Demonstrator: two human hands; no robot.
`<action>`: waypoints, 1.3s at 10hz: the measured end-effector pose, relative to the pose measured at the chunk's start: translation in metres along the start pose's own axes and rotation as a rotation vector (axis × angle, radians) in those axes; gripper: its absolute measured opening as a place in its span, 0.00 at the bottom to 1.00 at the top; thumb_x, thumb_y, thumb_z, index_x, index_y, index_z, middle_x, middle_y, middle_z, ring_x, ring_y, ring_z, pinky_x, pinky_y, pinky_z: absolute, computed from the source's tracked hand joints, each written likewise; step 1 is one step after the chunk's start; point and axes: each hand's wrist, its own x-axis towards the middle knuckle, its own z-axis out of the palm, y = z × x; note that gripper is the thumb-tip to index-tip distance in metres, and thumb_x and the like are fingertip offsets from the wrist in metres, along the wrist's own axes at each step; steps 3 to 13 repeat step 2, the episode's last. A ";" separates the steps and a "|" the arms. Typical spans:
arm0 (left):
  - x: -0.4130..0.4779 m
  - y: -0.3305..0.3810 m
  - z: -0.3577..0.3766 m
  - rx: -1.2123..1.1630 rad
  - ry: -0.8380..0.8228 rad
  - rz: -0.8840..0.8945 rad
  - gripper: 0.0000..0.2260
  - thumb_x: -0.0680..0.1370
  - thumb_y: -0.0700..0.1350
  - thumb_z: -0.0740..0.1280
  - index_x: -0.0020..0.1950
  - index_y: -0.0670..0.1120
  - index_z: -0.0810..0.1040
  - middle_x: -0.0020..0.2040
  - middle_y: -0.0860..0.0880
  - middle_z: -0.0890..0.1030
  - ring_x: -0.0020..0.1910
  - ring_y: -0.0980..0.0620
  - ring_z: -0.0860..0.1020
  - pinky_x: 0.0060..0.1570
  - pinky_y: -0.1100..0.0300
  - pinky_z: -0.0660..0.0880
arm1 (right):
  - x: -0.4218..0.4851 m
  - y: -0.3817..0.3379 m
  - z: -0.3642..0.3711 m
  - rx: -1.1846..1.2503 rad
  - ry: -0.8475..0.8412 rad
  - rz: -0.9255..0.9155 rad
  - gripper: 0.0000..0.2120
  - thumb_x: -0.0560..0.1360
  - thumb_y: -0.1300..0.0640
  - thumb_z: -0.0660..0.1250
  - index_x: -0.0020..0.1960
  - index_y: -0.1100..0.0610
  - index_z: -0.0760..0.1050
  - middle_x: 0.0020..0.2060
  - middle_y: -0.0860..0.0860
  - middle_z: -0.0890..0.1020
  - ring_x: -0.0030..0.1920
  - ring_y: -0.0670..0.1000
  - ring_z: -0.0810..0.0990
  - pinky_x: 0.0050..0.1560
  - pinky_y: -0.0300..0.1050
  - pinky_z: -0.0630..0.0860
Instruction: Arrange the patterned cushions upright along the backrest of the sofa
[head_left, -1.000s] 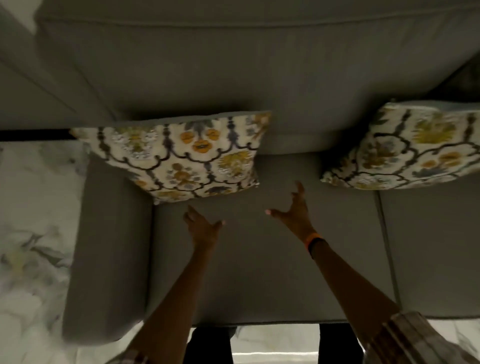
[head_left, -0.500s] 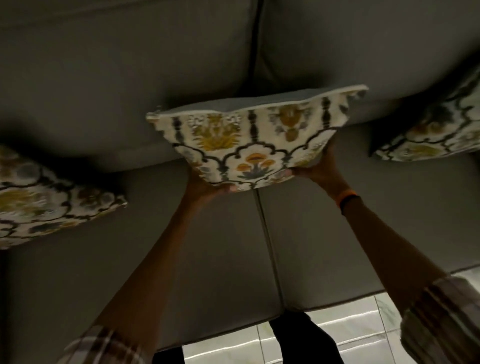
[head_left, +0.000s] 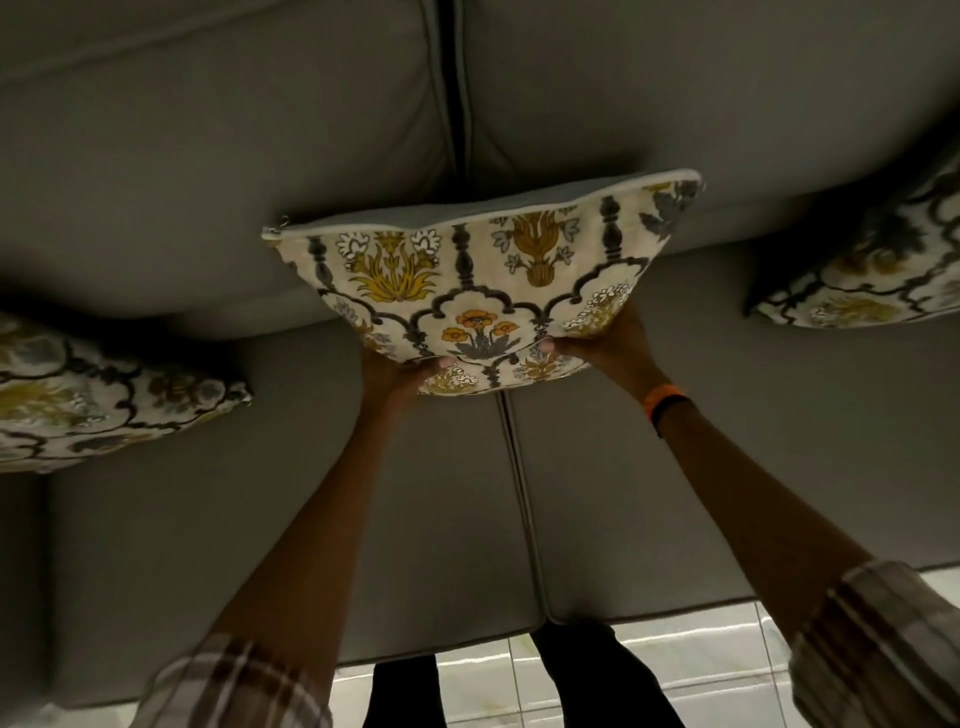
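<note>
A cream cushion with yellow and orange flowers and dark lattice lines, the middle cushion (head_left: 478, 280), stands upright against the grey backrest (head_left: 208, 156), over the seam between two seat pads. My left hand (head_left: 400, 371) grips its lower left edge and my right hand (head_left: 608, 340) grips its lower right edge. A second patterned cushion (head_left: 88, 400) leans at the far left. A third patterned cushion (head_left: 872, 265) leans at the far right, partly cut off by the frame.
The grey seat (head_left: 727, 467) stretches between the cushions, with a seam running down its middle. White floor tiles (head_left: 675, 665) show below the sofa's front edge, and my dark trouser legs (head_left: 597, 680) stand against it.
A second ago both hands hung open over the seat near the left armrest. The view has since shifted right along the sofa, and both hands now hold the middle cushion against the backrest.
</note>
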 end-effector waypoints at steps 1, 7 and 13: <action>-0.018 -0.002 -0.008 0.088 0.045 0.075 0.51 0.59 0.48 0.83 0.76 0.40 0.63 0.72 0.40 0.72 0.71 0.45 0.72 0.69 0.42 0.73 | -0.028 0.016 0.016 -0.091 0.068 0.089 0.64 0.55 0.49 0.88 0.81 0.57 0.55 0.78 0.56 0.67 0.79 0.58 0.66 0.77 0.64 0.68; -0.048 -0.028 -0.019 0.337 0.040 0.099 0.55 0.60 0.60 0.80 0.80 0.46 0.56 0.78 0.42 0.63 0.76 0.41 0.62 0.70 0.47 0.68 | -0.075 0.043 0.034 -0.393 0.120 0.254 0.59 0.65 0.43 0.82 0.83 0.53 0.50 0.81 0.57 0.60 0.81 0.60 0.59 0.78 0.63 0.64; -0.048 -0.028 -0.019 0.337 0.040 0.099 0.55 0.60 0.60 0.80 0.80 0.46 0.56 0.78 0.42 0.63 0.76 0.41 0.62 0.70 0.47 0.68 | -0.075 0.043 0.034 -0.393 0.120 0.254 0.59 0.65 0.43 0.82 0.83 0.53 0.50 0.81 0.57 0.60 0.81 0.60 0.59 0.78 0.63 0.64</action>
